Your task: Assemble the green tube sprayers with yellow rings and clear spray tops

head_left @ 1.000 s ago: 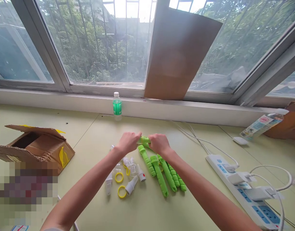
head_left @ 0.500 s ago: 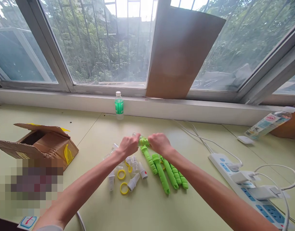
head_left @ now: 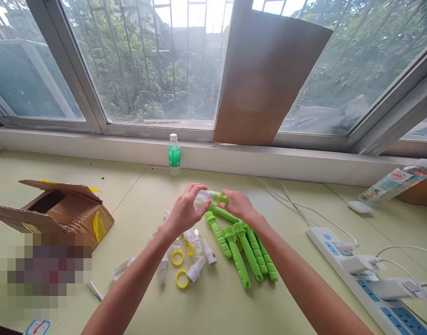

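My left hand (head_left: 189,209) curls its fingers and thumb around a clear ribbed plastic tube (head_left: 201,198). Its right end meets a short green plastic piece (head_left: 221,198), which my right hand (head_left: 238,205) pinches. Just below the hands lies a green ribbed handle (head_left: 224,214), partly hidden by my right hand. Several more green handles with threaded ends (head_left: 237,260) lie fanned out between my forearms. Nearer my left arm are yellow rings (head_left: 177,257), grey-white tapered parts (head_left: 196,270) and clear plastic pieces (head_left: 198,244), some covered by the arm.
An opened cardboard box (head_left: 84,209) stands at left. A bottle with a green label (head_left: 174,156) stands by the window ledge. At right are a white power strip (head_left: 327,239) with plugs and cables, a white device (head_left: 359,207) and a leaning larger bottle (head_left: 395,184).
My left hand has opened wider around the clear tube, exposing more of it. My right hand has shifted slightly right, and a green handle beneath now shows. The view has moved a little.
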Motion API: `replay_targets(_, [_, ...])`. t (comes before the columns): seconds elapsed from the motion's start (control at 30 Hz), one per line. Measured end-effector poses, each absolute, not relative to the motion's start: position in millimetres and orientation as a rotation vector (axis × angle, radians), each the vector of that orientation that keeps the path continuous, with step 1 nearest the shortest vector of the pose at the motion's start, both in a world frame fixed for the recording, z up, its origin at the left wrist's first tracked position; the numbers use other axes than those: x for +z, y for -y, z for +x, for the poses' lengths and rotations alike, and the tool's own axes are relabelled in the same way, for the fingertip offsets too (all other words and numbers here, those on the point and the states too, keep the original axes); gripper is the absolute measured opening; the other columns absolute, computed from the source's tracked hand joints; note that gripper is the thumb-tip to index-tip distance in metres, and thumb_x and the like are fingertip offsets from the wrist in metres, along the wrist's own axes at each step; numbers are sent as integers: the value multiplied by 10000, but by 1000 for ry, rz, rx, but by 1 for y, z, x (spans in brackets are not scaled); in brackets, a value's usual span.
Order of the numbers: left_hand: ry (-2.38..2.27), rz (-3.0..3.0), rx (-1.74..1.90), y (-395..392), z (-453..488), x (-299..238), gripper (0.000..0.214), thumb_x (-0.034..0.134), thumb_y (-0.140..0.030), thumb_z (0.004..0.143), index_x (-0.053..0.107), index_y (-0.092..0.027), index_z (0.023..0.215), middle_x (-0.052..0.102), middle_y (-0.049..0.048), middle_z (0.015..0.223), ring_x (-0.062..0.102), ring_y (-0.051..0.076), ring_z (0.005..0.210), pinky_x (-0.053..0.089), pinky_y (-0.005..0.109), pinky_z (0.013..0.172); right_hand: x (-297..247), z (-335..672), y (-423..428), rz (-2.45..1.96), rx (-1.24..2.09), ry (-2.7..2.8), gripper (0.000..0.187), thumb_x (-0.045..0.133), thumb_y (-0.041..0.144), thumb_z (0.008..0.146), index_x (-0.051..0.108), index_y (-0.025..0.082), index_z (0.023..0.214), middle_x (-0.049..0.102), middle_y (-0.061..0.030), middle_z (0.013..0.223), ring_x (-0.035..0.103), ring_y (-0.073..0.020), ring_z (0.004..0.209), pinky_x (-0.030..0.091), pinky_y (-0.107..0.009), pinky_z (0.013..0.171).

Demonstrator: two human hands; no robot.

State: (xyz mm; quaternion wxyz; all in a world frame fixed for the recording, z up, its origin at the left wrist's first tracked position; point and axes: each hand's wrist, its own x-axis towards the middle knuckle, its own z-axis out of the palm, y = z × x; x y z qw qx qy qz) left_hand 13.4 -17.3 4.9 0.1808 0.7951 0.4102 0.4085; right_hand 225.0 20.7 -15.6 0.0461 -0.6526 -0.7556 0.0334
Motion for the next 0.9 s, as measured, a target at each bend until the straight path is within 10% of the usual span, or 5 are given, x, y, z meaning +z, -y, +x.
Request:
replay_targets(0.33, [-1027,2213,1152,40,-5,65,267,565,-360,895,567,-242,1135,659,20,1139,614,172,1056,478,305,943,-39,235,-38,-2066,302,2170,340,564,462,892,627,158,1031,664,-46,910,614,-167,774,467,-303,673])
replay_targets(0.6, [-1496,2106,300,-3,-29,24,409,510,-469,859,541,-222,1184,668,83,1082,646,232,973,511,311,769,-60,240,-46,-2046,411,2143,263,555,367,934,620,164,1089,644,-61,1037,625,-176,877,522,-369,791])
replay_targets(0.9, [-1585,2061,135,-25,-36,-8,434,491,-475,855,530,-209,1196,653,95,1147,652,227,964,494,283,755,-47,228,-22,-1672,288,1969,237,555,340,907,671,153,997,693,-75,885,621,-228,957,490,-394,847])
